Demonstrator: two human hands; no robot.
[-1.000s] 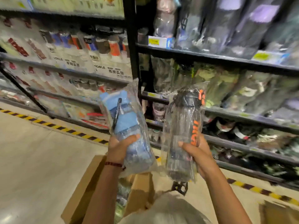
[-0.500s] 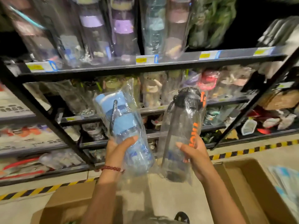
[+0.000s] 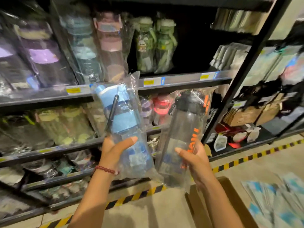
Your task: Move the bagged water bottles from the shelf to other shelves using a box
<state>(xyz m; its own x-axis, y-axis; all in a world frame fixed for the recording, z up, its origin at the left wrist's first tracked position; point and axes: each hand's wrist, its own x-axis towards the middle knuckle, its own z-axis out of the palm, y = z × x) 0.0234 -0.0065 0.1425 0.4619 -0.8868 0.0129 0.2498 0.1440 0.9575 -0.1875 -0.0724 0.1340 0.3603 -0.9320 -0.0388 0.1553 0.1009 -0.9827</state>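
Note:
My left hand [image 3: 115, 150] grips a blue water bottle [image 3: 125, 122] in a clear plastic bag, held upright and tilted left. A smoky grey bagged bottle [image 3: 182, 132] with a black cap and orange lettering is gripped by my right hand [image 3: 194, 158]. Both bottles are raised in front of a black metal shelf rack [image 3: 181, 80]. The rack's levels hold several other bagged bottles, among them purple [image 3: 44, 58], pink [image 3: 110, 45] and green [image 3: 154, 45] ones. An open cardboard box [image 3: 230, 199] sits on the floor at the lower right, below my right forearm.
A black upright post [image 3: 243, 76] divides this rack from another one on the right holding bags and packets. Yellow-black hazard tape [image 3: 246, 158] runs along the floor at the rack's base. Blue-white packets [image 3: 276, 203] lie at the lower right.
The view has swung right and closer to the bottle rack; the first box at the lower left has left the frame. Both hands keep their grip and the bottles sit slightly higher against the shelves.

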